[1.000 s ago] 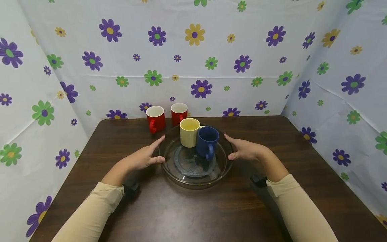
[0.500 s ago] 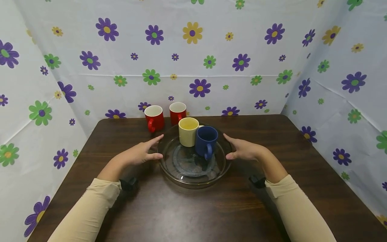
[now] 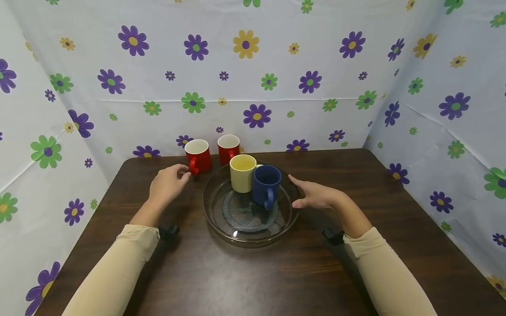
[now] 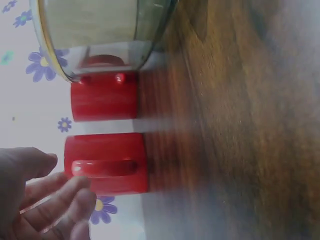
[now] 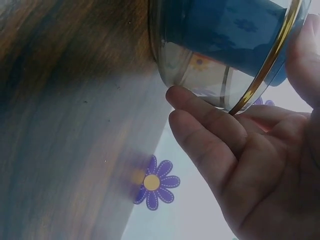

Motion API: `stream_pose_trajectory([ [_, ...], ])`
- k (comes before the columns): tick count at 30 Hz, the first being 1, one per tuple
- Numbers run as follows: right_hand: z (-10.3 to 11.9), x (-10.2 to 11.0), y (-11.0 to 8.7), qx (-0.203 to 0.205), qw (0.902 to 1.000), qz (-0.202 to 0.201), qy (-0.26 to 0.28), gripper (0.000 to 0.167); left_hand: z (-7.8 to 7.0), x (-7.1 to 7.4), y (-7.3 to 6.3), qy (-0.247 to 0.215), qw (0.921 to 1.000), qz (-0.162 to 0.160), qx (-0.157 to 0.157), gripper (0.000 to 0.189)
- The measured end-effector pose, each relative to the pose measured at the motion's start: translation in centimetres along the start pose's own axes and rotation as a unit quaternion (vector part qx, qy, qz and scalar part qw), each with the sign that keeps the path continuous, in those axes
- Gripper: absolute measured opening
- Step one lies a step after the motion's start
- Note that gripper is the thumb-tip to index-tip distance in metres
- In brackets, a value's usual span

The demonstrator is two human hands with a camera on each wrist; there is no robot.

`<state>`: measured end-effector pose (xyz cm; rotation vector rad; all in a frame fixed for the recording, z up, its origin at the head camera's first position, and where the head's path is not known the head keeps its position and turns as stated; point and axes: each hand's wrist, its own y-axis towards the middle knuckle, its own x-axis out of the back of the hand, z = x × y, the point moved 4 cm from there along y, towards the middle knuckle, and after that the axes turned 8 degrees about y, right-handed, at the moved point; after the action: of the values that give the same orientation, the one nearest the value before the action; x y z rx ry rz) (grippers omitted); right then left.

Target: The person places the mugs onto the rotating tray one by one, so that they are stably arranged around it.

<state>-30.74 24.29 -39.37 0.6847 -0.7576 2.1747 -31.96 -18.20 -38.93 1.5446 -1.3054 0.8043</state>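
My left hand is at the left red mug, its thumb and fingers apart beside the handle. In the left wrist view the fingers reach that mug's handle; whether they touch cannot be told. My right hand lies along the right side of a round smoky glass dish, fingers extended. The right wrist view has its fingertips against or very near the dish wall. Inside the dish stand a pale yellow mug and a blue mug, both upright.
A second red mug stands upright behind the dish, to the right of the first. All rest on a dark wooden table. A white flowered cloth hangs behind the table's back edge and along both sides.
My left hand has left the dish's left side and moved left and away to the left red mug. My right hand stays by the dish, and the mugs hold their places.
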Motion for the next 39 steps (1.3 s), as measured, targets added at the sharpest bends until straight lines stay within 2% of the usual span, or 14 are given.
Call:
stream_pose_trajectory([
  [4, 0.1, -0.2, -0.1, -0.001, 1.0000, 0.000, 0.002, 0.096, 0.5, -0.5, 0.8, 0.002, 0.9997, 0.004, 0.024, 0.038],
  [15, -0.2, -0.3, 0.1, 0.008, 0.9997, -0.010, 0.020, 0.097, 1.4, -2.2, 2.5, -0.052, 0.9967, 0.027, 0.057, 0.044],
  [23, -0.2, 0.0, 0.0, 0.011, 0.9997, -0.004, 0.023, 0.099, 1.2, -3.2, 3.6, -0.072, 0.9960, 0.010, 0.051, 0.043],
  [29, -0.4, 0.2, -0.1, 0.013, 0.9993, -0.003, 0.034, 0.097, 0.9, -3.7, 4.2, -0.094, 0.9944, 0.019, 0.044, 0.040],
  [35, -0.6, 0.1, -0.1, 0.012, 0.9990, -0.002, 0.044, 0.098, 0.9, -4.0, 4.4, -0.102, 0.9935, 0.009, 0.051, 0.038],
  [39, -0.6, 0.0, -0.2, 0.014, 0.9990, -0.003, 0.043, 0.097, 1.1, -4.0, 4.2, -0.129, 0.9895, -0.002, 0.064, 0.039],
])
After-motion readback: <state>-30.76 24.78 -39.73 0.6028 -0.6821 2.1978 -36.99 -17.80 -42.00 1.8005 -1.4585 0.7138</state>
